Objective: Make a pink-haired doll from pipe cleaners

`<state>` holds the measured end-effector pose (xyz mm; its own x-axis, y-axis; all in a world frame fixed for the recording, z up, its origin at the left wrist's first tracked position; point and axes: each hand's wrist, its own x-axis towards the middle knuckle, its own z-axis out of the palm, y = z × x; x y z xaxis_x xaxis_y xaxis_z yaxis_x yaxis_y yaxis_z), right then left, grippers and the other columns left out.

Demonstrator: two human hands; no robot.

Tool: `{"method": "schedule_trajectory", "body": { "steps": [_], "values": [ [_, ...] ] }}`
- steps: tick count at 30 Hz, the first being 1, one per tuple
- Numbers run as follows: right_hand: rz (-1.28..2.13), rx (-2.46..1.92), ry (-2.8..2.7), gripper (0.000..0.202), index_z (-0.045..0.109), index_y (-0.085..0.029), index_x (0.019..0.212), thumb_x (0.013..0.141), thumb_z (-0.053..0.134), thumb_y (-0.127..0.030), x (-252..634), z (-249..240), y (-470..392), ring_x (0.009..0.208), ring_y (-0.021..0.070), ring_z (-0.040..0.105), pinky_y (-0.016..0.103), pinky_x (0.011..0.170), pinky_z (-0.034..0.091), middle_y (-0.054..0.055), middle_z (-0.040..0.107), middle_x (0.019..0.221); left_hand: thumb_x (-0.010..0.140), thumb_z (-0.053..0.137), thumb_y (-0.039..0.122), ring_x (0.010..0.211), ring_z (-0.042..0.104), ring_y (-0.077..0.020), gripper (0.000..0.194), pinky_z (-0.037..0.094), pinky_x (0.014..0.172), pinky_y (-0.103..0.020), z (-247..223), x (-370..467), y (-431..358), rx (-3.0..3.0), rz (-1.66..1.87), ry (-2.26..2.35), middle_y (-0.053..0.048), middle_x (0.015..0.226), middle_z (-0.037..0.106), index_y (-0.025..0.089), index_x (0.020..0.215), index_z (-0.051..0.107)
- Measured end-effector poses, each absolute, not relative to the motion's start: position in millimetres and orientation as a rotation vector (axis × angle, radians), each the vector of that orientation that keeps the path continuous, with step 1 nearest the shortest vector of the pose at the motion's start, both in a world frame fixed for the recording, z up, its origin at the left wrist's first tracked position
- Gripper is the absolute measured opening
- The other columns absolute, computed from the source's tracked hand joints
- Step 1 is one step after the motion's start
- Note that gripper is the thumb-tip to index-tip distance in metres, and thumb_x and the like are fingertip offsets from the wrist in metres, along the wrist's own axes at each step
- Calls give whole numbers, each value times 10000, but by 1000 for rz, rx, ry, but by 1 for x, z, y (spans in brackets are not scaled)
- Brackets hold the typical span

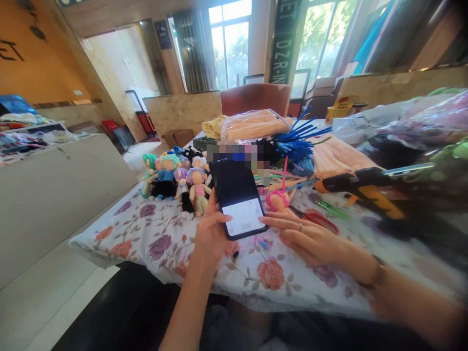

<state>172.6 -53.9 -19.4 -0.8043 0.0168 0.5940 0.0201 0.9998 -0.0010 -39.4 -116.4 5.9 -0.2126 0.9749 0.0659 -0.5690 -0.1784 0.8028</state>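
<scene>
A black phone (237, 185) is held tilted up over the flowered tablecloth, its screen dark above with a pale keyboard-like area below. My left hand (212, 229) is closed round its lower left side, the thumb on the screen. At the lower right edge of the screen is my right hand (310, 239), fingers stretched out and fingertips touching the phone; a ring and a wristband show on it. Just right of the phone lies a small pink-haired doll head (278, 201). Several small fuzzy dolls (175, 178) stand to the left of the phone.
Red-handled scissors (321, 220) and a black and orange glue gun (361, 187) lie at the right. Behind are blue fuzzy stems (302, 144), peach stems (338, 153) and a plastic-wrapped bundle (252, 126). A red-brown chair (256, 100) stands across the table (139, 239).
</scene>
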Motion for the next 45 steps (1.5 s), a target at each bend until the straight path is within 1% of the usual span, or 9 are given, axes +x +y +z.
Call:
{"method": "schedule_trajectory", "body": {
  "steps": [7, 11, 17, 21, 26, 29, 34, 39, 45],
  "values": [
    [-90, -60, -2456, 184, 513, -152, 1007, 917, 369, -80, 171, -17, -56, 1319, 161, 414, 353, 1069, 418, 159, 574, 1298, 523, 530, 26, 945, 638, -226, 692, 499, 831, -376, 5, -40, -115, 673, 1693, 784, 28, 978, 696, 280, 1166, 559],
    [-92, -79, -2475, 191, 506, -152, 1021, 919, 360, -81, 170, -15, -57, 1322, 154, 411, 327, 1049, 442, 161, 567, 1304, 555, 545, 35, 912, 652, -228, 675, 497, 846, -399, 5, -39, -115, 675, 1686, 781, 24, 966, 701, 288, 1180, 541],
    [-49, -149, -2469, 135, 469, -182, 907, 931, 361, -105, 169, -14, -57, 1269, 171, 482, 337, 990, 494, 179, 532, 1337, 583, 580, 39, 868, 656, -214, 663, 513, 810, -370, 5, -36, -115, 670, 1684, 783, 11, 980, 702, 271, 1202, 537],
    [18, -190, -2452, 135, 451, -199, 877, 927, 376, -99, 167, -16, -55, 1300, 178, 445, 390, 1025, 464, 162, 490, 1383, 624, 675, 93, 808, 663, -187, 651, 522, 757, -320, 3, -29, -115, 693, 1668, 816, 19, 943, 707, 282, 1230, 528],
    [48, -179, -2417, 135, 462, -195, 903, 917, 389, -82, 168, -20, -54, 1295, 168, 451, 361, 1022, 465, 148, 492, 1386, 637, 739, 131, 825, 666, -171, 685, 533, 735, -289, 3, -24, -115, 709, 1639, 836, 5, 992, 703, 279, 1262, 501],
    [93, -213, -2374, 144, 461, -199, 938, 918, 378, -83, 169, -23, -53, 1295, 182, 454, 382, 998, 483, 138, 458, 1416, 617, 736, 112, 820, 667, -182, 722, 544, 722, -308, 2, -24, -117, 737, 1594, 801, 2, 984, 703, 284, 1271, 482],
    [175, -224, -2303, 160, 474, -199, 990, 910, 390, -89, 170, -27, -48, 1355, 206, 365, 437, 1035, 444, 119, 335, 1497, 585, 688, 61, 755, 658, -177, 777, 531, 672, -295, -2, -25, -120, 794, 1505, 765, 6, 916, 701, 304, 1284, 451],
    [172, -254, -2197, 207, 490, -218, 1016, 887, 415, -75, 169, -24, -49, 1342, 204, 388, 423, 1019, 462, 86, 346, 1496, 531, 637, -4, 721, 629, -151, 779, 487, 629, -239, -4, -22, -120, 862, 1466, 716, 22, 852, 682, 295, 1236, 495],
    [156, -300, -2159, 223, 472, -225, 1019, 887, 406, -59, 168, -21, -51, 1352, 201, 372, 425, 1030, 453, 80, 322, 1509, 501, 594, -34, 826, 642, -184, 805, 476, 676, -254, -4, -20, -121, 901, 1446, 699, 0, 958, 696, 281, 1235, 496]
  ]
}}
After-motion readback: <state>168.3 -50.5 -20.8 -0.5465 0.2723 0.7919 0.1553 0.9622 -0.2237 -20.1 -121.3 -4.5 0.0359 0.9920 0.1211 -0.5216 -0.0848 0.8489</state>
